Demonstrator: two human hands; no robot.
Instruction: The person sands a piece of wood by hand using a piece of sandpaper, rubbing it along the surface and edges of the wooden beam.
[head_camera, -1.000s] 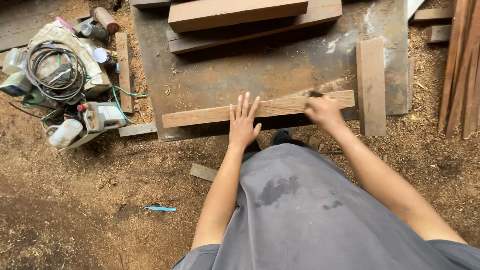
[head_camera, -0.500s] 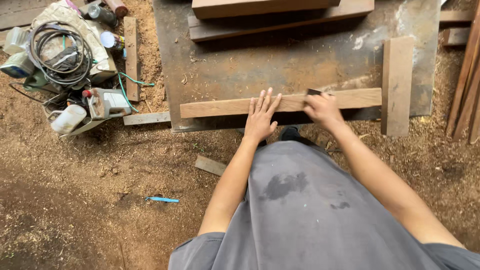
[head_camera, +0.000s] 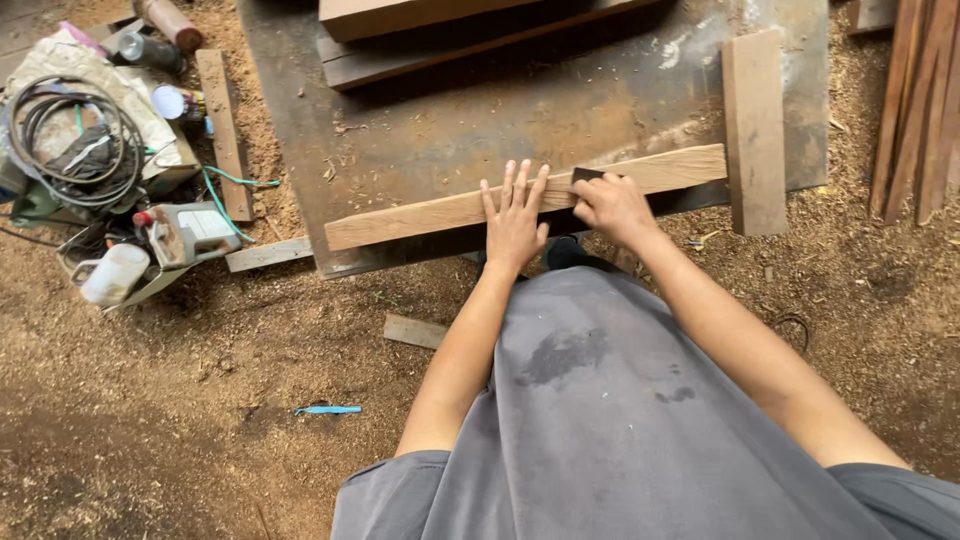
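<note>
Far left of the long wooden plank (head_camera: 430, 213), a shallow tray (head_camera: 150, 285) on the sawdust-covered floor (head_camera: 200, 420) holds a white plastic jug (head_camera: 113, 274) and a grey power tool (head_camera: 190, 232). Behind it, a coil of black cable (head_camera: 70, 140) lies on a sack (head_camera: 120, 95), with a white-capped can (head_camera: 172, 102) beside it. A small blue object (head_camera: 328, 409) lies on the floor well in front of the plank's left end.

The plank itself rests slantwise on a dark metal sheet (head_camera: 420, 130), its right end rising toward a short board (head_camera: 754, 130) that stands crosswise to it. The left hand (head_camera: 514, 215) lies flat on the plank near its middle, fingers spread, its grip open and pressing down. Just beside it, the right hand (head_camera: 612, 207) has its grip closed around a small dark block (head_camera: 585, 175) set on the plank's top face. Thick timbers (head_camera: 420, 25) lie on the sheet behind the plank; at far right, reddish slats (head_camera: 920, 110) lie side by side on the floor.
</note>
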